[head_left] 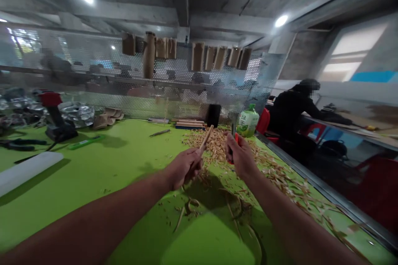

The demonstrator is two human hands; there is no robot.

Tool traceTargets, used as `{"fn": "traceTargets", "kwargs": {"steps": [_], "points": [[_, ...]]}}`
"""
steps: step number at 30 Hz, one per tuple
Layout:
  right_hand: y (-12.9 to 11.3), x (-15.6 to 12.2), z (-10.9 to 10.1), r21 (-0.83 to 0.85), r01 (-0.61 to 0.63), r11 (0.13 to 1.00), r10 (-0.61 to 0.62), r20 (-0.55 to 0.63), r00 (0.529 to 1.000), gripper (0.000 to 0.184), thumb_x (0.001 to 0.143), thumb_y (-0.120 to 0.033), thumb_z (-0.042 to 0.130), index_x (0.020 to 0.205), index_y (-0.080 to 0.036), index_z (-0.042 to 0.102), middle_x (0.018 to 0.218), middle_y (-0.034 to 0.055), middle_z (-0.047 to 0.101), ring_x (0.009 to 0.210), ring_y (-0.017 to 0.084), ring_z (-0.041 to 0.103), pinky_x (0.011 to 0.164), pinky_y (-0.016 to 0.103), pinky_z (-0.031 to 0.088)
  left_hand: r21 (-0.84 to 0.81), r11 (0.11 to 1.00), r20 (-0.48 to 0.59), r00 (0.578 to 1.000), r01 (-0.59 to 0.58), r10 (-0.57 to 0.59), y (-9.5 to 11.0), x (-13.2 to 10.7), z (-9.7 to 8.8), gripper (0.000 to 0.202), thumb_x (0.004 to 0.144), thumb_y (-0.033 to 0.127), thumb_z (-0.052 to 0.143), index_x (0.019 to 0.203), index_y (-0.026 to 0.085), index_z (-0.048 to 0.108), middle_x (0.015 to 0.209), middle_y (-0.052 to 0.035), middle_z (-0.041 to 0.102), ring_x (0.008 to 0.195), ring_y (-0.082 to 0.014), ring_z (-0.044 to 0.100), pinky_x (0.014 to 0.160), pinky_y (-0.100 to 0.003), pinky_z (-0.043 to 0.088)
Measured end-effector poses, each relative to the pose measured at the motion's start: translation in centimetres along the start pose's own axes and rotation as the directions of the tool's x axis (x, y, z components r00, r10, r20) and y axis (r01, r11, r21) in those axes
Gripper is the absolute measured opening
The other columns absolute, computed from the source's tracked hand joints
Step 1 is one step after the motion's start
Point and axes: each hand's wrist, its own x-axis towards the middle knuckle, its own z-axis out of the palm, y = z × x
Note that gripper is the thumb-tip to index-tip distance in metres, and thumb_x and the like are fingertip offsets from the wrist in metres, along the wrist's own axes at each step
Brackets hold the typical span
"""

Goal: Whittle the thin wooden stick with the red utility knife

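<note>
My left hand [185, 167] is wrapped around a thin wooden stick [207, 137], whose pale end points up and away from me. Closed on the red and black handle of a knife [234, 127], my right hand [241, 154] is a short way to the right of the stick, not touching it. The blade stands roughly upright and is blurred. Below and beyond both hands lies a heap of wood shavings [216, 145]. Longer curled strips [193, 203] lie on the green tabletop [124, 174] nearer to me.
A green-tea bottle [248, 121] and a black block [214, 115] stand at the back. Stacked wooden strips [189, 124], a green cutter [85, 142], pliers [21, 144], a cordless drill [57, 118] and a white roll [31, 169] lie leftward. A perforated screen [137, 103] borders the table; a person [292, 112] sits right.
</note>
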Motion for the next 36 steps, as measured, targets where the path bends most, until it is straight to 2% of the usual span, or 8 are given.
{"fn": "traceTargets", "kwargs": {"steps": [2, 5, 9, 15, 20, 24, 30, 36], "points": [[0.1, 0.1, -0.4, -0.214, 0.103, 0.971, -0.101, 0.022, 0.995, 0.035, 0.080, -0.056, 0.060, 0.085, -0.022, 0.055, 0.056, -0.0078, 0.040, 0.043, 0.008, 0.035, 0.039, 0.020, 0.030, -0.097, 0.994, -0.016, 0.999, -0.050, 0.049, 0.5, 0.1, -0.4, 0.021, 0.085, 0.033, 0.059, 0.100, 0.018, 0.056, 0.067, 0.0031, 0.055, 0.048, -0.0075, 0.050, 0.043, -0.018, 0.040], [0.6, 0.0, -0.5, -0.501, 0.209, 0.840, -0.186, 0.097, 0.978, 0.034, 0.080, -0.054, 0.059, 0.081, -0.019, 0.059, 0.062, -0.0025, 0.050, 0.055, 0.012, 0.046, 0.051, 0.023, 0.038, -0.178, 0.979, -0.021, 0.995, -0.097, 0.094, 0.8, 0.1, -0.8, 0.018, 0.082, 0.027, 0.063, 0.096, 0.017, 0.057, 0.073, -0.0001, 0.058, 0.059, -0.0110, 0.058, 0.052, -0.024, 0.049], [1.0, -0.5, -0.1, -0.645, 0.266, 0.717, -0.195, 0.181, 0.964, 0.043, 0.084, -0.053, 0.053, 0.105, -0.017, 0.063, 0.077, 0.0022, 0.063, 0.068, 0.016, 0.056, 0.063, 0.026, 0.042, -0.148, 0.982, -0.009, 0.993, -0.115, 0.115, 0.6, 0.1, -0.7, 0.018, 0.080, 0.027, 0.065, 0.093, 0.018, 0.055, 0.079, -0.0005, 0.059, 0.059, -0.0110, 0.058, 0.050, -0.023, 0.048], [0.5, -1.7, 0.6, -0.734, 0.379, 0.564, -0.181, 0.337, 0.924, 0.046, 0.087, -0.053, 0.049, 0.116, -0.019, 0.062, 0.085, 0.0046, 0.068, 0.073, 0.019, 0.060, 0.065, 0.026, 0.042, -0.097, 0.980, -0.055, 0.984, -0.176, 0.171, 0.8, -0.1, -0.6, 0.032, 0.078, 0.032, 0.069, 0.106, 0.021, 0.057, 0.064, 0.0056, 0.050, 0.047, -0.0064, 0.046, 0.042, -0.017, 0.038], [0.2, -2.1, 0.9, -0.792, 0.422, 0.441, -0.175, 0.385, 0.906, 0.042, 0.089, -0.055, 0.044, 0.107, -0.022, 0.064, 0.081, 0.0038, 0.068, 0.071, 0.018, 0.060, 0.062, 0.025, 0.038, -0.083, 0.979, -0.024, 0.983, -0.185, 0.184, 0.8, -0.3, -0.4, 0.027, 0.077, 0.035, 0.070, 0.095, 0.019, 0.059, 0.064, 0.0056, 0.050, 0.047, -0.0052, 0.044, 0.040, -0.016, 0.035], [-0.1, -2.1, 0.9, -0.861, 0.406, 0.308, -0.139, 0.381, 0.914, 0.042, 0.092, -0.056, 0.039, 0.103, -0.023, 0.062, 0.080, 0.0041, 0.068, 0.070, 0.019, 0.059, 0.060, 0.025, 0.033, -0.081, 0.981, -0.073, 0.983, -0.175, 0.169, 0.7, -0.2, -0.1, 0.022, 0.076, 0.031, 0.070, 0.088, 0.018, 0.057, 0.067, 0.0045, 0.051, 0.047, -0.0052, 0.046, 0.040, -0.017, 0.037], [-0.8, -2.1, 0.9, -0.849, 0.427, 0.311, -0.116, 0.412, 0.904, 0.039, 0.093, -0.054, 0.040, 0.099, -0.023, 0.064, 0.080, 0.0040, 0.069, 0.069, 0.018, 0.060, 0.057, 0.025, 0.029, -0.085, 0.982, -0.092, 0.983, -0.168, 0.161, 0.4, 0.0, -0.2, 0.018, 0.077, 0.025, 0.067, 0.090, 0.017, 0.057, 0.069, 0.0041, 0.051, 0.046, -0.0040, 0.043, 0.038, -0.016, 0.033], [-0.9, -1.9, 1.0, -0.858, 0.438, 0.267, -0.127, 0.419, 0.899, 0.040, 0.093, -0.054, 0.041, 0.098, -0.024, 0.065, 0.079, 0.0035, 0.070, 0.069, 0.019, 0.060, 0.056, 0.026, 0.027, -0.039, 0.993, -0.128, 0.986, -0.109, 0.103, 0.4, -0.1, -0.3, 0.012, 0.082, 0.022, 0.061, 0.092, 0.016, 0.057, 0.067, 0.0046, 0.047, 0.045, -0.0030, 0.038, 0.038, -0.014, 0.027]]}}
